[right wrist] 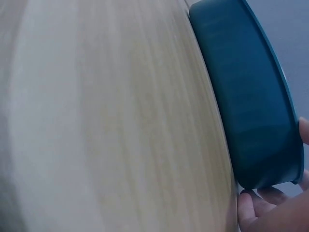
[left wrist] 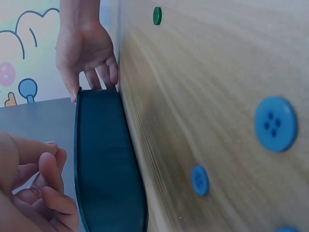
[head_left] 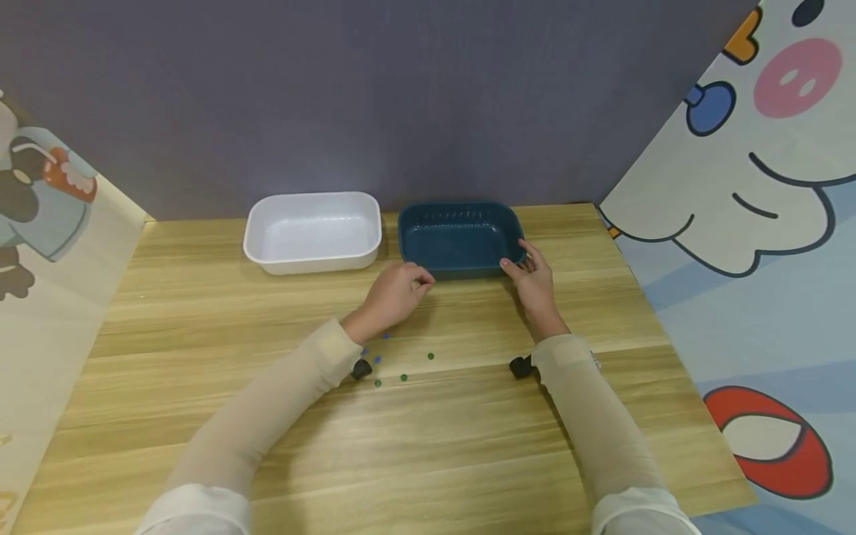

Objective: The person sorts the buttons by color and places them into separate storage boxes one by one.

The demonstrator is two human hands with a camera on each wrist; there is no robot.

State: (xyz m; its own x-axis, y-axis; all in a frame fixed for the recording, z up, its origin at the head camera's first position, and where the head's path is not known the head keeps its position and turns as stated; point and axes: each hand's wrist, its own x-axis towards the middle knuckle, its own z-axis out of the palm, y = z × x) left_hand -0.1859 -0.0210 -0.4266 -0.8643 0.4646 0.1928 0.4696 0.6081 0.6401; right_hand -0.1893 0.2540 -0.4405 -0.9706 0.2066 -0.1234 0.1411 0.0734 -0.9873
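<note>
My left hand (head_left: 396,293) hangs just in front of the near left part of a dark teal plastic basket (head_left: 461,273). In the left wrist view its fingers (left wrist: 57,176) are curled and the thumb meets the index finger; I cannot tell whether something small is hidden between them. At the basket's right end, my right hand (head_left: 535,286) holds the near corner, thumb (head_left: 511,267) by the front rim and the other fingers along the side. Blue buttons (left wrist: 276,123) and green buttons (head_left: 431,356) lie on the table in front, near the left forearm.
A white plastic basket (head_left: 304,265) stands left of the teal one, both near the grey back panel (head_left: 428,96). The wooden table (head_left: 435,461) lies between printed side walls. A black wrist device (head_left: 361,369) shows beside the left sleeve, another (head_left: 521,367) beside the right.
</note>
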